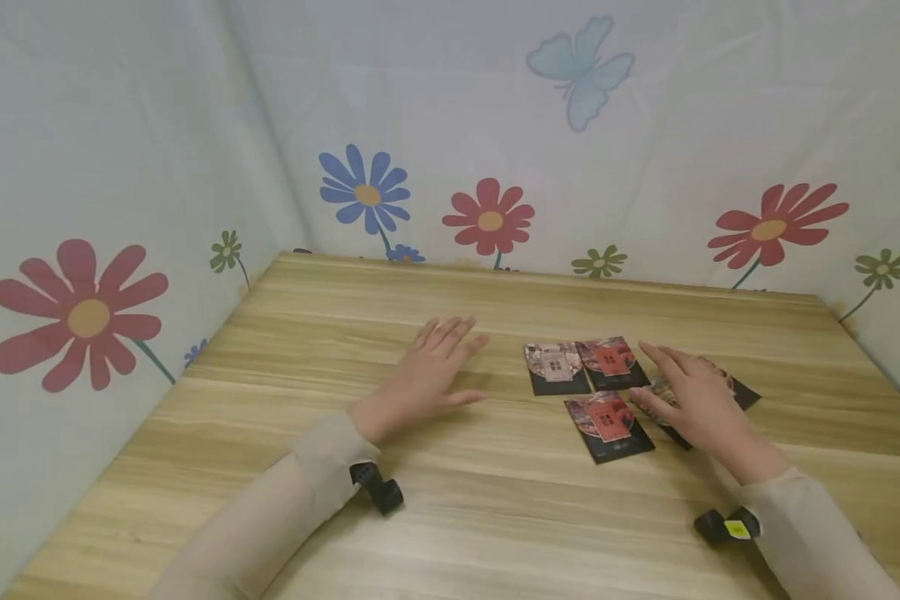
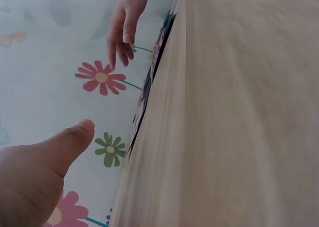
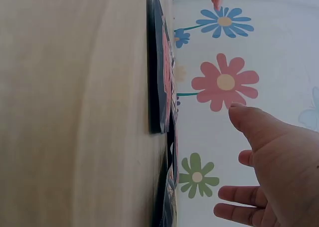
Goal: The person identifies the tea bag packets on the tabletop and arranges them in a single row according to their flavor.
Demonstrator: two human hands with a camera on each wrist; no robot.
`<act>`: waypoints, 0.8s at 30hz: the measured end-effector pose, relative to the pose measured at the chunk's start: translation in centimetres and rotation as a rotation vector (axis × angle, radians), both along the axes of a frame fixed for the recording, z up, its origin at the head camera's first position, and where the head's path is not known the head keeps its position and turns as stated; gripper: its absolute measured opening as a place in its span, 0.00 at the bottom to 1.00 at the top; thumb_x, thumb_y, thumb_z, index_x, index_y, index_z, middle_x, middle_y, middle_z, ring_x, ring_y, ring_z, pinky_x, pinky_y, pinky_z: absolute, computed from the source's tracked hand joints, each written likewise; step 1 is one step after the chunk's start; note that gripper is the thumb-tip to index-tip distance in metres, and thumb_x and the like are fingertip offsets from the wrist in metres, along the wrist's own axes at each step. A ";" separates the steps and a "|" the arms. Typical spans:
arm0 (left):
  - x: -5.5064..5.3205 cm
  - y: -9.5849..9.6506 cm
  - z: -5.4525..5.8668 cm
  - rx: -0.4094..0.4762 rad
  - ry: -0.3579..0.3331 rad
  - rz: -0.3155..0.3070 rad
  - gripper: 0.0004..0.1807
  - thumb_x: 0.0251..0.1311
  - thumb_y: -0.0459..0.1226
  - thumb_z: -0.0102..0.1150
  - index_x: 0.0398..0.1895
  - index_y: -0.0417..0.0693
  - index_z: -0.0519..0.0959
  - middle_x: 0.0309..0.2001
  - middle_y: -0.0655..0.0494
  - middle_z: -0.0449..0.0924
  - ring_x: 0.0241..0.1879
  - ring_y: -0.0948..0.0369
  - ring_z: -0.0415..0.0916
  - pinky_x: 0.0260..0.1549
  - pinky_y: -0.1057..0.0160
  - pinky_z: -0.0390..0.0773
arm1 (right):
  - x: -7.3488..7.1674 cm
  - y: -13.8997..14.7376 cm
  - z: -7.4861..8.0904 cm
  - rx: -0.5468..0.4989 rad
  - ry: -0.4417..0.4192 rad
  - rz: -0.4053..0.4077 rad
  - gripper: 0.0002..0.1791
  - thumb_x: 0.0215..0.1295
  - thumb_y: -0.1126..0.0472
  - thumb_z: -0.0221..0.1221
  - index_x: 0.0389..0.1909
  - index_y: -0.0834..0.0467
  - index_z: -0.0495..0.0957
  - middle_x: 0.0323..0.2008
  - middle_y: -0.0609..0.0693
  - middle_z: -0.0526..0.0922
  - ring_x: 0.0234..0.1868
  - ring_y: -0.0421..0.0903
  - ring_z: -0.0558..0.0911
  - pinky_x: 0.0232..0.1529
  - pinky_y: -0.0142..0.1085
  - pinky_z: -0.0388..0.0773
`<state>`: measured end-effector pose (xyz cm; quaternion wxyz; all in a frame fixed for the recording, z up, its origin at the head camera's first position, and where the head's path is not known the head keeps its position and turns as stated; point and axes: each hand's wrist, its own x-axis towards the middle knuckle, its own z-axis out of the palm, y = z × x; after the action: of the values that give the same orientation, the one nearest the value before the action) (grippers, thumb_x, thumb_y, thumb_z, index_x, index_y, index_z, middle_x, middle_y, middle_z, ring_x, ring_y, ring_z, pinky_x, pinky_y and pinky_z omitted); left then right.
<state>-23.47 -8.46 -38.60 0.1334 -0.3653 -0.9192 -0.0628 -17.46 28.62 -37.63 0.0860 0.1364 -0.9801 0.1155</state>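
Several flat, square, dark packets with printed fronts lie on the wooden table [image 1: 465,517], right of centre. A packet with a pale label [image 1: 557,368] and one with a red label [image 1: 610,363] sit side by side. Nearer to me is another red-labelled packet [image 1: 609,427], turned slightly. My right hand [image 1: 708,408], fingers spread and slightly bent, hovers over a further packet [image 1: 746,394] and hides much of it. In the right wrist view that hand [image 3: 289,172] holds nothing. To the left of the packets, my left hand [image 1: 420,383] is held out with straight fingers, holding nothing.
A pale cloth backdrop [image 1: 420,100] printed with flowers and a butterfly [image 1: 583,73] stands behind the table and along its left side. Small black cameras [image 1: 378,489] are strapped to both wrists over the light sleeves [image 1: 270,517].
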 end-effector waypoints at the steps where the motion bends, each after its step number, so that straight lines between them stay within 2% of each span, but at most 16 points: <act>1: 0.0 0.2 0.0 -0.001 0.003 -0.005 0.44 0.58 0.61 0.57 0.73 0.52 0.59 0.75 0.46 0.52 0.74 0.46 0.52 0.76 0.47 0.40 | 0.1 0.0 0.0 -0.004 0.010 0.002 0.39 0.66 0.42 0.56 0.72 0.58 0.58 0.65 0.70 0.65 0.62 0.71 0.65 0.57 0.72 0.61; 5: -0.1 0.9 0.0 0.000 -0.010 -0.021 0.43 0.58 0.60 0.57 0.72 0.51 0.60 0.74 0.45 0.54 0.73 0.46 0.54 0.76 0.47 0.43 | 0.5 -0.3 0.0 -0.035 0.008 0.020 0.37 0.66 0.44 0.57 0.70 0.58 0.62 0.63 0.69 0.67 0.62 0.70 0.67 0.57 0.69 0.65; 10: -0.2 1.7 -0.2 0.004 -0.004 -0.044 0.42 0.58 0.60 0.57 0.71 0.49 0.62 0.71 0.42 0.60 0.71 0.47 0.58 0.74 0.46 0.52 | 1.0 -0.7 -0.1 -0.043 0.003 0.065 0.35 0.65 0.48 0.60 0.67 0.60 0.65 0.61 0.67 0.71 0.61 0.68 0.69 0.58 0.65 0.68; 18: -0.2 2.7 -0.5 0.017 -0.005 -0.061 0.40 0.58 0.58 0.59 0.69 0.48 0.65 0.68 0.44 0.65 0.68 0.48 0.62 0.72 0.46 0.56 | 2.1 -1.6 -0.7 -0.058 0.060 0.145 0.30 0.59 0.51 0.65 0.60 0.60 0.74 0.52 0.62 0.78 0.53 0.62 0.77 0.51 0.58 0.77; 24: -0.4 4.0 -0.8 0.000 0.004 -0.063 0.39 0.59 0.59 0.57 0.69 0.49 0.66 0.67 0.46 0.67 0.68 0.50 0.62 0.72 0.47 0.56 | 2.3 -2.2 -1.5 -0.060 0.157 0.265 0.24 0.53 0.55 0.69 0.52 0.59 0.80 0.48 0.56 0.82 0.49 0.55 0.81 0.48 0.52 0.79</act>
<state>-23.83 -4.51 -39.43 0.1330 -0.3944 -0.9069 -0.0662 -15.15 26.40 -39.15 0.1502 0.2706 -0.9399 0.1442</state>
